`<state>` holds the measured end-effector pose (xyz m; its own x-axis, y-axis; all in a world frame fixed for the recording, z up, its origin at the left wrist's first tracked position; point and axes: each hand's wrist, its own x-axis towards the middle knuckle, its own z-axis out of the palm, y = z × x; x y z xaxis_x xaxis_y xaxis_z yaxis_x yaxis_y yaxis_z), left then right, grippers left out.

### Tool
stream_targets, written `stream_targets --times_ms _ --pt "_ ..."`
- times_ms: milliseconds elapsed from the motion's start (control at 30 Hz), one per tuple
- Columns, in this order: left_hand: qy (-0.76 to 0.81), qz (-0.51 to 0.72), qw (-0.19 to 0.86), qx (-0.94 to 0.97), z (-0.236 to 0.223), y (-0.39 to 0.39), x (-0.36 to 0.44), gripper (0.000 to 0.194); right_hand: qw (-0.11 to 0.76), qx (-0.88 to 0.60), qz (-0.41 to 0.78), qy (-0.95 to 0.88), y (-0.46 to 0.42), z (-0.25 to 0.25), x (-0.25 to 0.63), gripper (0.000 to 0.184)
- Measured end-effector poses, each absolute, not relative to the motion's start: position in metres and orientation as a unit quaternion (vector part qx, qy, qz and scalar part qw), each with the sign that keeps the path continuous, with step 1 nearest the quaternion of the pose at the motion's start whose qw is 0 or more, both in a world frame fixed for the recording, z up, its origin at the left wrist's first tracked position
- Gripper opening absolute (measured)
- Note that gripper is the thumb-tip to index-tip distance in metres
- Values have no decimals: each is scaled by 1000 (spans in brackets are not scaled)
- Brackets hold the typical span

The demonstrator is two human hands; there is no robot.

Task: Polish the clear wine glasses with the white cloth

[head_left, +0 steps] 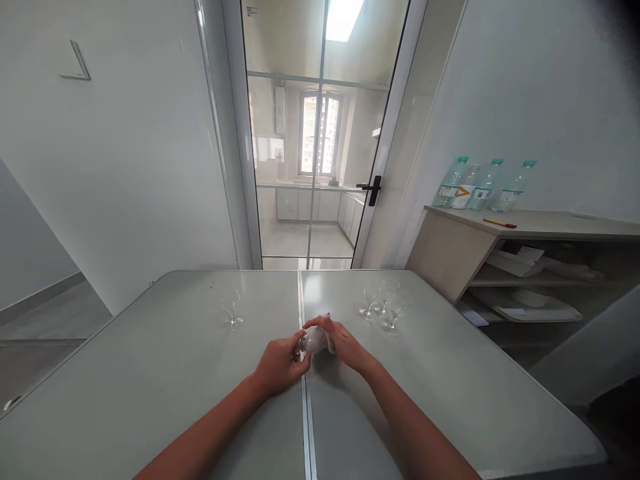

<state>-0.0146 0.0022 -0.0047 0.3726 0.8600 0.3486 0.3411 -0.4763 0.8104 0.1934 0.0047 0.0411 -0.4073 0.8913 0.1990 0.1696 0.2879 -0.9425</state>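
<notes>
My left hand is closed around the stem end of a small clear wine glass, which lies tilted on its side above the table's middle seam. My right hand presses a pale cloth at the bowl end of that glass. Whitish material shows through the bowl; how far the cloth reaches inside I cannot tell. Off to the left, a single stemmed glass stands upright. Beyond my right hand, several more stemmed glasses stand close together.
The grey table has a metal seam down its middle. To the right is a wooden shelf unit bearing plastic bottles and a brush, with papers below. A glass door with a black handle rises behind the table.
</notes>
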Motion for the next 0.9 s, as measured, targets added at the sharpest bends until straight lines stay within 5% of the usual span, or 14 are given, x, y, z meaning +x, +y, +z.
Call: stream_targets --times_ms 267,467,567,800,900 --pt "315 326 641 619 6 6 -10 33 465 -377 474 -646 7 43 200 57" --pt "271 262 814 443 -2 15 -19 32 418 -327 325 -783 5 36 204 52" --pt "271 300 764 502 -2 12 -17 33 388 -300 291 -821 5 36 205 52" --pt "377 401 382 742 6 -3 -6 16 429 -418 466 -652 7 40 200 55" --pt "369 398 408 734 6 -3 -7 15 410 -408 503 -642 6 41 201 53"
